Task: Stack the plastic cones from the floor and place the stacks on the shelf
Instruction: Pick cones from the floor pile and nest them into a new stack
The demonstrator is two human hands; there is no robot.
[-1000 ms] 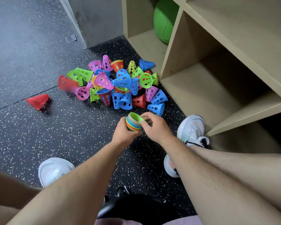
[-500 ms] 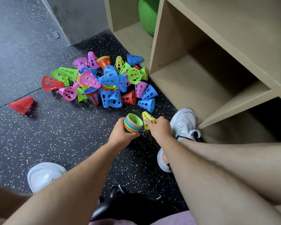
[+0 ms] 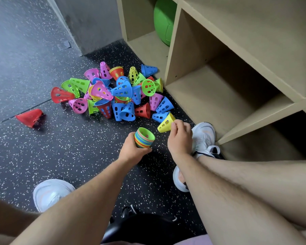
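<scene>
Yellow cone [image 3: 166, 123] pinched by fingers [image 3: 176, 123] of right hand [image 3: 180, 138].

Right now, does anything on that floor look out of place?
One red cone lies on its side well left of the heap of cones, alone. The rest lie jumbled together beside the shelf.

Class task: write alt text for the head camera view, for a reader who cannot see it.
A person's left hand grips a stack of nested cones while the right hand pinches a yellow cone beside it. A pile of loose cones lies on the speckled floor by a wooden shelf.
</scene>
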